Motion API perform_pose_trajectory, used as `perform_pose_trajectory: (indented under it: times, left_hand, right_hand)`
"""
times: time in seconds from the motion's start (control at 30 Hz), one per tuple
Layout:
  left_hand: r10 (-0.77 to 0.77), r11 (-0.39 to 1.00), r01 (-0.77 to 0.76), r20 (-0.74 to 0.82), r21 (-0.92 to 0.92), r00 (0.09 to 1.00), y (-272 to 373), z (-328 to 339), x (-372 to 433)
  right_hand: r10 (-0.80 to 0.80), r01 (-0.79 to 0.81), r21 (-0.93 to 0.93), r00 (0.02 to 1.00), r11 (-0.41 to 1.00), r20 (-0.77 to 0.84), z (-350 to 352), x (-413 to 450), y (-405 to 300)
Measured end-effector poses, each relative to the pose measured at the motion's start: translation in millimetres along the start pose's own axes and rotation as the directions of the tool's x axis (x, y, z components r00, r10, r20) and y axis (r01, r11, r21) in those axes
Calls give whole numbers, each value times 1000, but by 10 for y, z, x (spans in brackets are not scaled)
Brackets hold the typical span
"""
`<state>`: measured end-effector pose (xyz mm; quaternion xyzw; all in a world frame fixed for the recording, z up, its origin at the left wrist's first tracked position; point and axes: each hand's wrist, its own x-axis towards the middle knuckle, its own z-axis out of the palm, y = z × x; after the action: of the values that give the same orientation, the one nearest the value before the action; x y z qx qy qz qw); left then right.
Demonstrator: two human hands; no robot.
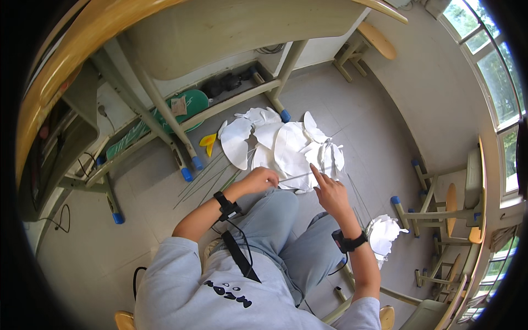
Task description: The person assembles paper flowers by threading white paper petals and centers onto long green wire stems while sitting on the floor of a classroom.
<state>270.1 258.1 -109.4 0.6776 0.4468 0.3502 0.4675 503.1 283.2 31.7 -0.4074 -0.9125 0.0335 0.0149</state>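
My left hand (264, 180) is above my knee, its fingers closed on one end of a thin grey rod (293, 178). The rod runs right towards my right hand (331, 193), whose index finger is stretched out and whose other fingers are apart. The rod meets that index finger; whether they touch is unclear. Just beyond both hands, a loose heap of white petal-shaped pieces (288, 142), paper or fabric, lies on the floor. Several thin green rods (206, 177) are spread left of the heap, and more thin rods (358, 192) lie right of my right hand.
A yellow petal-shaped piece (208, 143) lies left of the heap. Desk legs with blue feet (187, 174) stand at the left. A green round object (194, 108) rests under the desk (243, 33). Another white bunch (383, 237) is at the right, near more desks (437, 214).
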Motion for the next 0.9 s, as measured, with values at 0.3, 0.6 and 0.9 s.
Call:
perform_pose_trajectory:
  times: [0.3, 0.6, 0.9]
  left_hand:
    - [-146, 919, 108, -72, -379, 987, -726, 226, 938]
    - [-629, 555, 815, -725, -167, 280, -3338, -993, 719]
    - [-487, 456, 887, -815, 70, 314, -3153, -1122, 2193]
  right_hand:
    - [668, -663, -279, 738, 695, -91, 489, -278, 1762]
    - [911, -958, -126, 197, 257, 362, 1276, -1611, 3132]
    - [868, -996, -7, 74, 88, 492, 1591, -2315, 2677]
